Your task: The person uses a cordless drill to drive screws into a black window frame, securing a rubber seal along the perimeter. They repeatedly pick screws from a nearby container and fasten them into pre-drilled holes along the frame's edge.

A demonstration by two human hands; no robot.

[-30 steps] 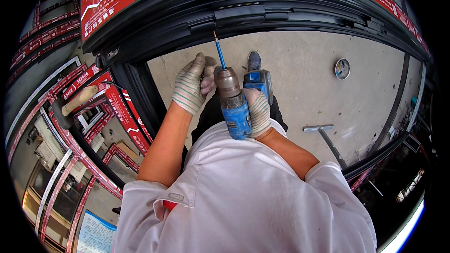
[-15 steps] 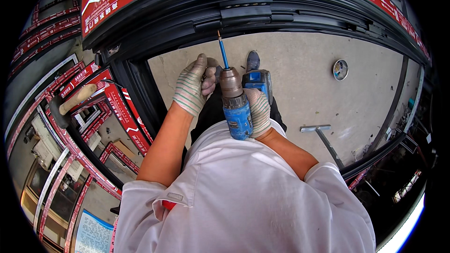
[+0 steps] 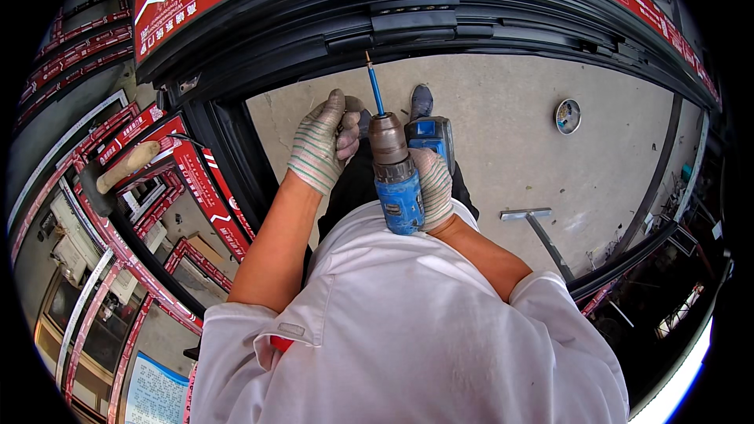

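My right hand (image 3: 433,188), in a knit work glove, grips the handle of a blue cordless drill (image 3: 398,183). Its long blue bit (image 3: 375,88) points up toward the black metal frame (image 3: 408,12) that arches across the top. My left hand (image 3: 320,141), gloved too, sits just left of the drill's grey chuck with fingers curled near it; whether it touches the chuck is hard to tell. Both forearms rise from my white shirt at the bottom.
Concrete floor lies inside the frame, with a small round tin (image 3: 567,116) at right and a metal T-shaped bar (image 3: 536,224) nearer me. Stacked frames wrapped in red printed film (image 3: 181,180) lean at left. My dark shoe (image 3: 421,100) shows above the drill.
The drill and both hands have shifted slightly up and left, bringing the bit tip closer to the black frame. The left hand stays beside the chuck.
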